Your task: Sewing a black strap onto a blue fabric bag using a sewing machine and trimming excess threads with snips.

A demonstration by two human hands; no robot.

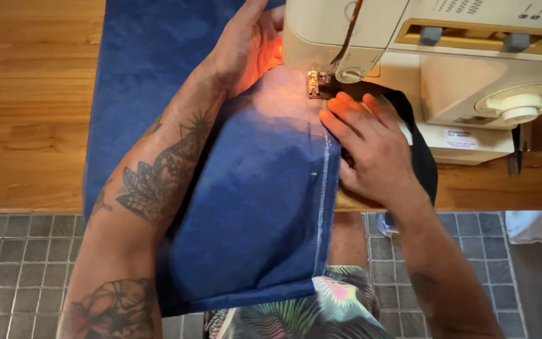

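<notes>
**A:** Where is the cloth, and how much of the seam is sewn?

**B:** The blue fabric (252,207) lies under your hands, running from the wooden table (26,107) across its front edge and down toward your lap. A line of white stitching (323,201) runs along its right edge, from near the table edge up to the presser foot (313,83) of the cream sewing machine (434,56). So the near stretch looks sewn; the part beyond the needle, spread away over the table, I judge still unsewn, though the machine head hides where the seam meets it.

**A:** What are my hands doing?

**B:** Your left hand (246,47) rests flat on the fabric to the left of the foot, fingers together and stretched out, clamped on nothing. Your right hand (371,150) lies just right of the stitch line, fingers slightly apart, tips pressing the cloth close to the foot. A black strip of cloth (421,150) curves behind that hand.

**A:** Any containers nearby?

**B:** None in view, so nothing to report inside one. There is only grey tiled floor (14,263) below and your patterned shorts (321,307).
</notes>
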